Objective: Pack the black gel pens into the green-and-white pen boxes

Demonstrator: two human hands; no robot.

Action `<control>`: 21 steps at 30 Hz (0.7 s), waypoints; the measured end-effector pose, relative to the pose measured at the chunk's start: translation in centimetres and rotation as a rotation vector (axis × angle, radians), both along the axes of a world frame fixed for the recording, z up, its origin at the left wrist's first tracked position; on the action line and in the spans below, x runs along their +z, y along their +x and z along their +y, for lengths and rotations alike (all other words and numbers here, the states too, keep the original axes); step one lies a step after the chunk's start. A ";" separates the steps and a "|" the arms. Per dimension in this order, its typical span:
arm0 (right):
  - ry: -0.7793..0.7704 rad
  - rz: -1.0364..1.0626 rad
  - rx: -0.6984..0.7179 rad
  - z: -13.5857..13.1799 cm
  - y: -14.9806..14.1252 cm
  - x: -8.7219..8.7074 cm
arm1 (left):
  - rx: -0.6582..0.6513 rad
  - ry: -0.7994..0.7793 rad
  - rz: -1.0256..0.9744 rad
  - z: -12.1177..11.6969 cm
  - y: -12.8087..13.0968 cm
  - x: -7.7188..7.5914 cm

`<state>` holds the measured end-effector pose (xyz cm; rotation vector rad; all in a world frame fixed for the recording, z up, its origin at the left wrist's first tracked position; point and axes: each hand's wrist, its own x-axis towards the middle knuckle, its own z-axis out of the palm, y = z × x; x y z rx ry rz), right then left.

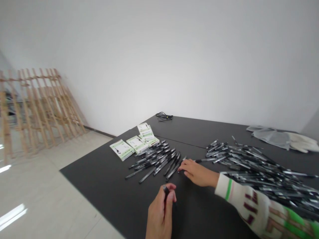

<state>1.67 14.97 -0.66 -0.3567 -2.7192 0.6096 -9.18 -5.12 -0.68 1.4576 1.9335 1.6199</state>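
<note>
My left hand [160,212] is low in the picture, fingers closed around one black pen [165,190] whose capped end sticks up past the fingertips. My right hand [198,173] lies flat on the black table [99,179], its fingertips touching the near end of a row of black pens [157,159] laid side by side. A large loose heap of the same pens [251,166] spreads to the right, behind my patterned sleeve [261,212].
Several small white and green packets [136,143] lie at the far left of the pen row. A black cable [163,116] sits at the table's far edge, white gloves [286,137] at the far right. Wooden racks [37,106] lean against the wall, left.
</note>
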 end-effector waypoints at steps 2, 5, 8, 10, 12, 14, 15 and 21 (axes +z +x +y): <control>0.026 -0.008 0.002 -0.6 -0.1 -0.7 | 0.026 -0.041 0.003 0.2 0.1 0.1; 0.053 0.001 -0.019 -0.1 -1.2 -1.2 | 0.053 -0.064 0.004 0.6 0.1 0.2; 0.073 0.012 -0.037 1.0 -2.4 -1.1 | 0.037 -0.064 0.002 0.9 0.1 0.4; 0.085 0.014 -0.047 1.4 -2.3 -0.6 | 0.008 -0.075 -0.005 1.1 0.3 0.7; 0.098 0.008 -0.062 1.5 -0.8 0.2 | -0.011 -0.078 -0.019 1.2 0.8 1.2; 0.108 -0.023 -0.083 1.5 1.9 1.1 | -0.037 -0.076 -0.037 1.4 1.6 1.5; 0.114 -0.053 -0.098 1.5 3.7 1.5 | -0.052 -0.079 -0.046 1.5 2.0 1.7; 0.216 -0.200 -0.377 1.9 14.2 1.6 | -0.267 -0.123 -0.038 2.7 4.3 1.7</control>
